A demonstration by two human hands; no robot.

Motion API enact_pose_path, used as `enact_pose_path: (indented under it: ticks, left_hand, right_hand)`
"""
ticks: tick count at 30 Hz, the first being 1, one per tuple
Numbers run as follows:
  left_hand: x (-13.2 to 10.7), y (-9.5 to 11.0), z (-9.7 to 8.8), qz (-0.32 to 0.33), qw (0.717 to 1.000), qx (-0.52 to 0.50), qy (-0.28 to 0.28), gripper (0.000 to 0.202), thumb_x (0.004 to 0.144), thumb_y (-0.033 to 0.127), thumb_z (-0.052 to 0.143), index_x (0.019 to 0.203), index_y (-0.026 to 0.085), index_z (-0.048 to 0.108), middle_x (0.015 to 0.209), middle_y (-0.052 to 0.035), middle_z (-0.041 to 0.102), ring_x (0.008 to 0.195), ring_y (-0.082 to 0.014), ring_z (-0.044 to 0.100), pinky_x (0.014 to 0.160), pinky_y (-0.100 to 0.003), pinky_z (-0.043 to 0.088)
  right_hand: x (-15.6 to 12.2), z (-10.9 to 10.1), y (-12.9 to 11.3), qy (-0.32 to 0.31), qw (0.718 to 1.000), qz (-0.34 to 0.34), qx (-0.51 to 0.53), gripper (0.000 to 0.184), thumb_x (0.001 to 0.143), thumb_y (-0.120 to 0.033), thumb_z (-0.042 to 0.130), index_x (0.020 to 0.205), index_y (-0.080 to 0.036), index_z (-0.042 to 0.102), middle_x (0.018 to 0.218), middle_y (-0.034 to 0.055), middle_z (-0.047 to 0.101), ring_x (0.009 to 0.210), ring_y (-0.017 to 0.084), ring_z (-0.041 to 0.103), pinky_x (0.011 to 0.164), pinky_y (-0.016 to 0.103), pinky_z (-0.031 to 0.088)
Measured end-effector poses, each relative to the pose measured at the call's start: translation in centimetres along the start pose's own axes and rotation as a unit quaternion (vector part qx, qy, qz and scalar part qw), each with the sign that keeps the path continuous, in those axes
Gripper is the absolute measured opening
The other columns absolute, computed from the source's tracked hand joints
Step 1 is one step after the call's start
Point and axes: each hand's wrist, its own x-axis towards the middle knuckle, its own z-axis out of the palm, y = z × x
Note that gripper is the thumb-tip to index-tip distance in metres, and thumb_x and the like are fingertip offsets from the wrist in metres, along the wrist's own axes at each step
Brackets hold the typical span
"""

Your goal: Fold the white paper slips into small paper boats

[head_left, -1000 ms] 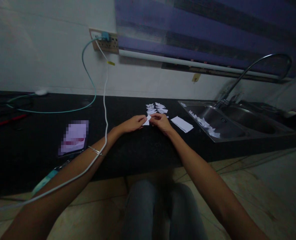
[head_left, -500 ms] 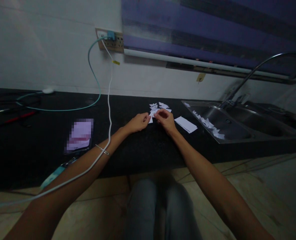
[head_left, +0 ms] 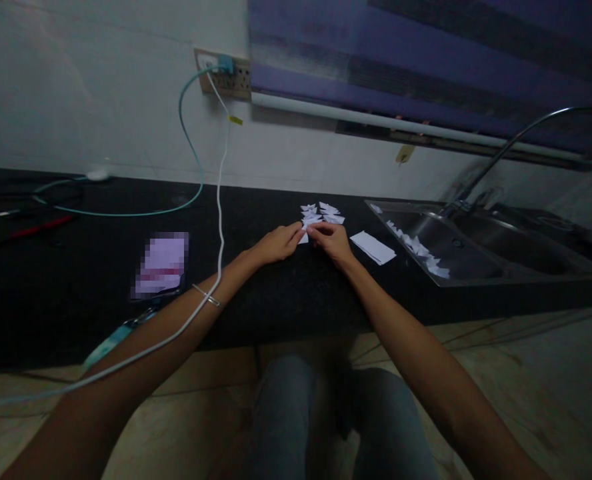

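Note:
My left hand and my right hand meet over the black counter. Both pinch a small white piece of paper between their fingertips. Just behind the hands lies a heap of several small folded white paper pieces. To the right of my right hand a flat white paper slip rests on the counter.
A steel sink with paper scraps and a curved tap is at the right. A phone lies at the left, a white cable crosses my left arm, and a green cable runs from the wall socket.
The hands stay together on the small paper, with the fingers shifting slightly on it. The view has drifted a little to the left and down.

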Motion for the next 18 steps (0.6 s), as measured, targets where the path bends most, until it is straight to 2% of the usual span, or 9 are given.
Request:
enact_pose_path:
  ticks: [3, 6, 10, 14, 18]
  left_hand:
    - [0.0, -0.1, 0.0, 0.000, 1.000, 0.005, -0.007, 0.029, 0.102, 0.038, 0.031, 0.098, 0.020, 0.053, 0.077, -0.0040, 0.060, 0.068, -0.0175, 0.056, 0.066, -0.030, 0.040]
    - [0.1, 0.0, -0.1, 0.002, 1.000, -0.005, -0.014, 0.030, 0.102, 0.038, 0.031, 0.099, 0.020, 0.054, 0.082, -0.0054, 0.062, 0.073, -0.0188, 0.059, 0.068, -0.031, 0.041]
    - [0.0, 0.3, -0.4, -0.018, 0.998, -0.052, -0.035, 0.033, 0.101, 0.042, 0.034, 0.085, 0.020, 0.053, 0.076, -0.0035, 0.060, 0.066, -0.0161, 0.056, 0.063, -0.029, 0.040]
    - [-0.3, 0.8, -0.8, -0.024, 0.988, -0.144, -0.046, 0.033, 0.098, 0.047, 0.041, 0.083, 0.020, 0.051, 0.070, -0.0008, 0.057, 0.058, -0.0127, 0.051, 0.056, -0.027, 0.037]
    - [-0.3, 1.0, -1.0, -0.016, 0.992, -0.117, -0.035, 0.031, 0.094, 0.047, 0.049, 0.082, 0.019, 0.053, 0.069, -0.0007, 0.056, 0.059, -0.0126, 0.049, 0.056, -0.027, 0.035]
  right_hand:
    - [-0.1, -0.1, -0.1, -0.012, 1.000, 0.015, 0.009, 0.033, 0.067, -0.048, 0.079, 0.082, -0.019, 0.076, 0.077, 0.0025, 0.069, 0.064, 0.014, 0.055, 0.056, 0.026, 0.044]
    - [-0.1, -0.2, -0.2, -0.033, 0.999, 0.002, 0.004, 0.031, 0.069, -0.048, 0.077, 0.079, -0.019, 0.075, 0.075, 0.0022, 0.067, 0.065, 0.014, 0.055, 0.055, 0.025, 0.042]
    - [0.1, -0.2, 0.3, -0.036, 0.999, -0.016, -0.007, 0.023, 0.072, -0.042, 0.074, 0.076, -0.019, 0.074, 0.070, 0.0009, 0.064, 0.062, 0.013, 0.052, 0.055, 0.025, 0.040]
    - [0.5, -0.4, 0.8, 0.014, 1.000, 0.003, -0.010, 0.015, 0.070, -0.033, 0.069, 0.069, -0.018, 0.071, 0.065, -0.0003, 0.060, 0.061, 0.013, 0.050, 0.053, 0.025, 0.039]
    - [0.6, -0.4, 0.7, 0.049, 0.998, 0.035, 0.004, 0.014, 0.068, -0.032, 0.067, 0.067, -0.018, 0.069, 0.064, -0.0006, 0.058, 0.060, 0.013, 0.051, 0.051, 0.025, 0.041]
